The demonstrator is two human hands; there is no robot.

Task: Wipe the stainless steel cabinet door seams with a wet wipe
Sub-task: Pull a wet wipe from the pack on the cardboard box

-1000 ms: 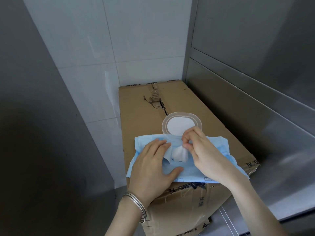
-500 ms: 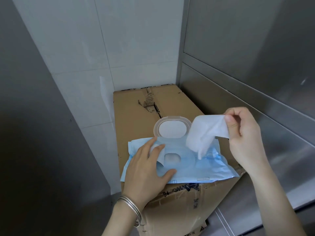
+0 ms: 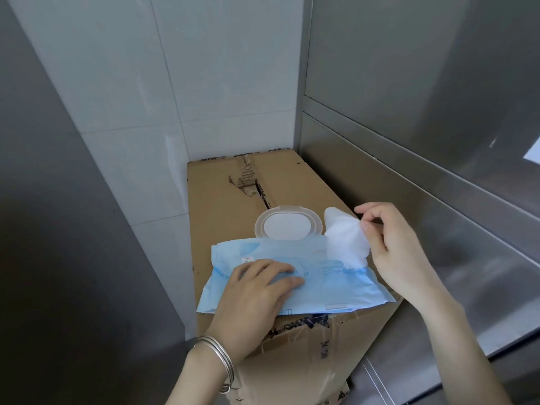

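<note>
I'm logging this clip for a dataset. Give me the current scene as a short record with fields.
left hand: rests flat on the wipe pack
right hand: pinches a white wipe over the pack's right end
wipe pack: blue, lid flipped open, lies on a cardboard box
cabinet: stainless steel, right of the box, untouched

Two bare hands: left hand (image 3: 257,290), right hand (image 3: 391,252). One white wet wipe (image 3: 346,238). One blue wipe pack (image 3: 336,285) with one flip lid (image 3: 287,222). One cardboard box (image 3: 222,200). Thin silver bangles (image 3: 219,358) on the left wrist, seemingly three, though too close together to separate surely. On the right, two large stainless steel cabinet panels: upper panel (image 3: 409,68), lower panel (image 3: 423,206).
</note>
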